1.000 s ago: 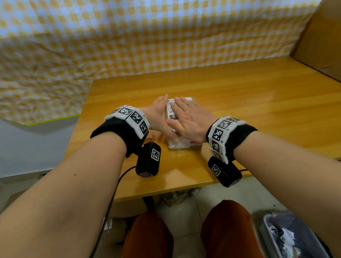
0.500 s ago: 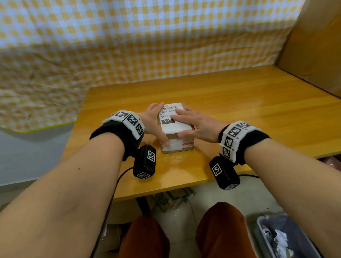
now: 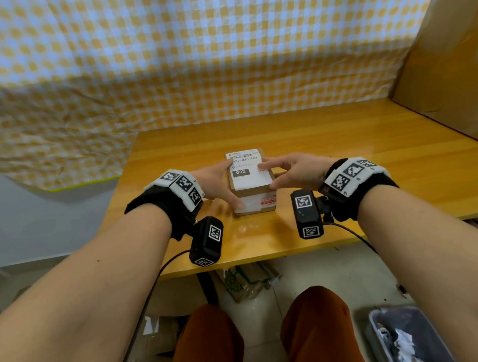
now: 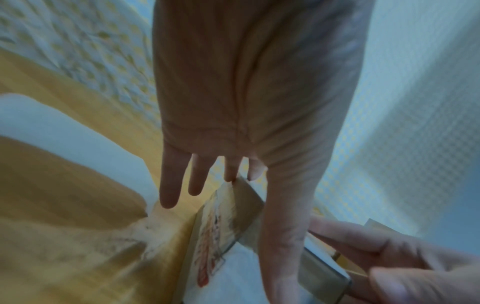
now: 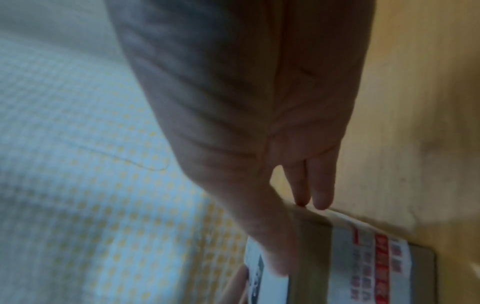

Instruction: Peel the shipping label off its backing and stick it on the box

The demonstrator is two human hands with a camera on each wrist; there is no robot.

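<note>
Box (image 3: 250,184) sat on the wooden table (image 3: 342,157), pretty much centred between the person's two hands, near the front edge. Shipping label (image 3: 247,169) was already flat on the top face, white with a barcode and a dark "032" block, and another white sticker with red print was on the side facing the person.

Left hand (image 3: 218,182) was up against the left side of the box, fingers mostly straight and a bit spread; the thumb ran down the near left corner, and one fingertip touched the top left edge by the label. From the left wrist view the fingers (image 4: 170,185) looked relaxed, not curled round anything.

Right hand (image 3: 296,171) came in from the right side, fingers loosely extended with a fingertip on the label's right edge and the thumb at the near right top corner. It was touching rather than gripping, as far as could be seen; the right wrist view was blurry.

Bigger cardboard box (image 3: 449,70) stood at the far right, checked yellow cloth (image 3: 196,57) hung behind.
</note>
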